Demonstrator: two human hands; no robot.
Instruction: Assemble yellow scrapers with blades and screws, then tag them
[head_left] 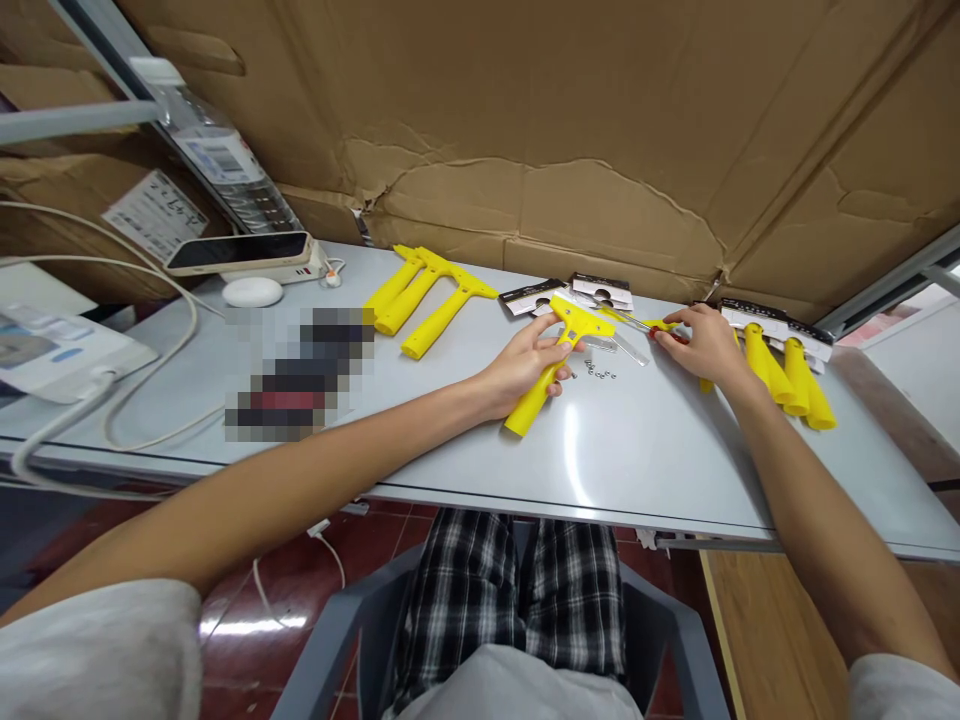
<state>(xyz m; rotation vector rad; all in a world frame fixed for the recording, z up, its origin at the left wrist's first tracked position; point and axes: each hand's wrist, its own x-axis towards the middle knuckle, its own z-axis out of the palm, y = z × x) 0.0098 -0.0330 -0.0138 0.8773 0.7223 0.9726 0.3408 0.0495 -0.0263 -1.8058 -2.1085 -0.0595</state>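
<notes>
My left hand (pixel 529 370) is wrapped around a yellow T-shaped scraper handle (pixel 534 402), its wide head tilted up and away from me. To the right, my right hand (pixel 705 340) grips a screwdriver (pixel 667 335) by its red handle, the thin shaft pointing left towards the scraper head but apart from it. Small loose screws (pixel 598 371) are scattered on the table between my hands. Just behind them is a clear plastic piece (pixel 630 348). Black and white packaging cards (pixel 604 290) lie at the back, partly hidden by the scraper head.
Several yellow scraper handles (pixel 439 320) lie at the back left, and more handles (pixel 810 390) rest on the right over packaging cards (pixel 814 340). A phone (pixel 238 252), a white case (pixel 253 292), a bottle (pixel 225 160) and cables crowd the left. Cardboard (pixel 525 130) walls the table's back edge.
</notes>
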